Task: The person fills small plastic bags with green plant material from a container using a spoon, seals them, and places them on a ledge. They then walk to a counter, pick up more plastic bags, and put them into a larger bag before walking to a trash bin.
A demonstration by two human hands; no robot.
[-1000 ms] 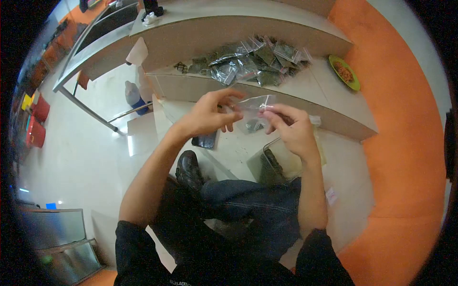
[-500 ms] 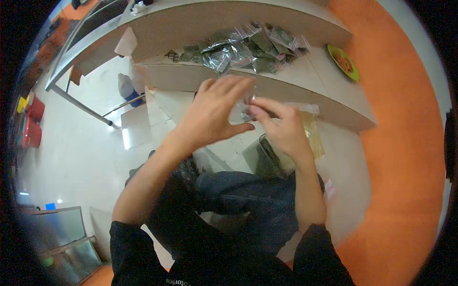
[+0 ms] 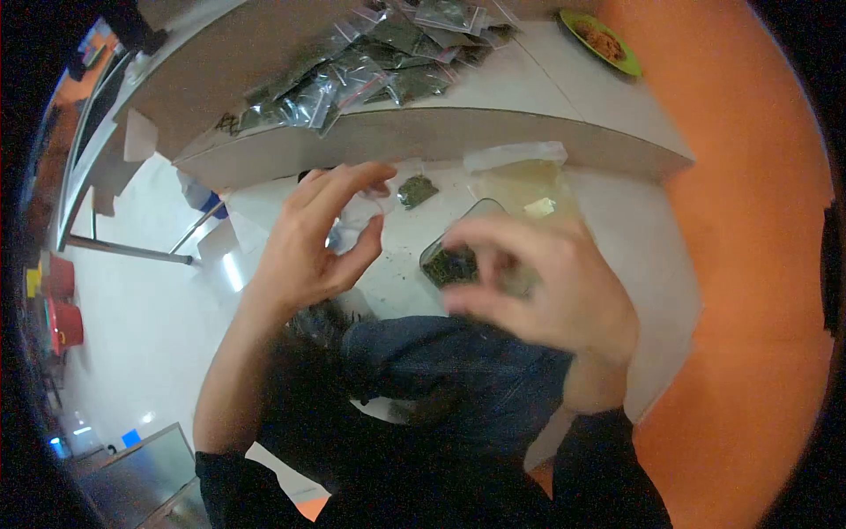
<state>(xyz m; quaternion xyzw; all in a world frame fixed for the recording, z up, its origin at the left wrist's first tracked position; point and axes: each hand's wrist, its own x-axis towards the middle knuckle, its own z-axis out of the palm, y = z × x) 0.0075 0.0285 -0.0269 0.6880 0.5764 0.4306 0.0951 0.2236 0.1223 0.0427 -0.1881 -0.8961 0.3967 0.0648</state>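
Observation:
My left hand [image 3: 313, 242] is raised with its fingers curved and its thumb apart from them. Clear plastic [image 3: 357, 220] shows in the gap, overlapping the fingers in this view. Just right of the fingertips, a small clear zip bag [image 3: 417, 189] with dried green leaf bits rests on the white tiled surface. My right hand [image 3: 551, 282], smeared by motion, hovers over a clear container [image 3: 449, 264] of dark green flakes, thumb and fingers spread. The right hand hides part of that container.
Many filled zip bags [image 3: 388, 62] lie heaped on the step ahead. A green plate [image 3: 601, 44] with orange-brown food sits to their right. A large yellowish plastic bag [image 3: 520, 176] lies beyond my right hand. Red buckets [image 3: 63, 322] and a metal-framed table [image 3: 132, 251] are at left.
My hands have parted from in front of the heap: the left moved left, the right moved down and right toward the container. The small filled bag now shows between them. The view has shifted.

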